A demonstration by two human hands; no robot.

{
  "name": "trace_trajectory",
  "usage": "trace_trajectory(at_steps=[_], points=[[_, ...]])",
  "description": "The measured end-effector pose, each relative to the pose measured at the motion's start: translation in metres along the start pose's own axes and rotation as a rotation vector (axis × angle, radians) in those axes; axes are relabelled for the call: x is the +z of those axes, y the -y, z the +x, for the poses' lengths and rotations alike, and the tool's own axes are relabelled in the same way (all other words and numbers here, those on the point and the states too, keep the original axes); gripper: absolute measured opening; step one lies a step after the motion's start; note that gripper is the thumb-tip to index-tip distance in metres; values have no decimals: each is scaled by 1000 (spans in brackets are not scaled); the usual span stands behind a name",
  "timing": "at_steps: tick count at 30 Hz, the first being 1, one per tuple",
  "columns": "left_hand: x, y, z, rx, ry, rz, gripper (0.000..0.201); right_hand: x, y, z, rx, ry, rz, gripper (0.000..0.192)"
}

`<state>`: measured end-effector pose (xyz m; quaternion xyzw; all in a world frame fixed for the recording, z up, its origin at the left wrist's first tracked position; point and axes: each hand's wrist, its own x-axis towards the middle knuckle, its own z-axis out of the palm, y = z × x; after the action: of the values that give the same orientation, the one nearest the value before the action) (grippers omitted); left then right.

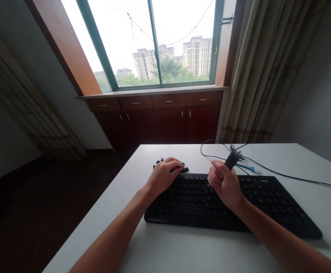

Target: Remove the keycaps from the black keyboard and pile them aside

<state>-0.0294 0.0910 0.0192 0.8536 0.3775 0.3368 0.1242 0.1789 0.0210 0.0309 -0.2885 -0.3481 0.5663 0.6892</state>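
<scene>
A black keyboard (267, 201) lies on the white table (182, 250). My left hand (163, 176) rests palm down at the keyboard's far left corner, its fingers on a small pile of loose black keycaps (184, 168). My right hand (225, 182) hovers above the keyboard's middle, fingers curled, gripping a small dark tool (232, 159) that sticks up past the fingers. I cannot tell whether the left fingers pinch a keycap.
A black cable (281, 173) loops across the table behind the keyboard and runs off to the right. A small blue tool (246, 167) lies just behind the keyboard. Dark wooden cabinets (159, 117) stand under the window; a curtain (267, 72) hangs at right.
</scene>
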Motion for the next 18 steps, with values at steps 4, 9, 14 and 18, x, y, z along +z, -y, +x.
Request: trace_trajectory(at_steps=[4,9,14,18], points=[[4,13,-1,-34,-25,59,18,0,1,1,13,24,7,50],[3,-6,-2,28,-6,84,21,0,4,1,122,39,-36,51],[2,-38,-6,346,244,34,24,0,11,2,188,31,-128,50],[6,-53,-10,492,361,-1,29,1,17,3,158,22,-185,49]])
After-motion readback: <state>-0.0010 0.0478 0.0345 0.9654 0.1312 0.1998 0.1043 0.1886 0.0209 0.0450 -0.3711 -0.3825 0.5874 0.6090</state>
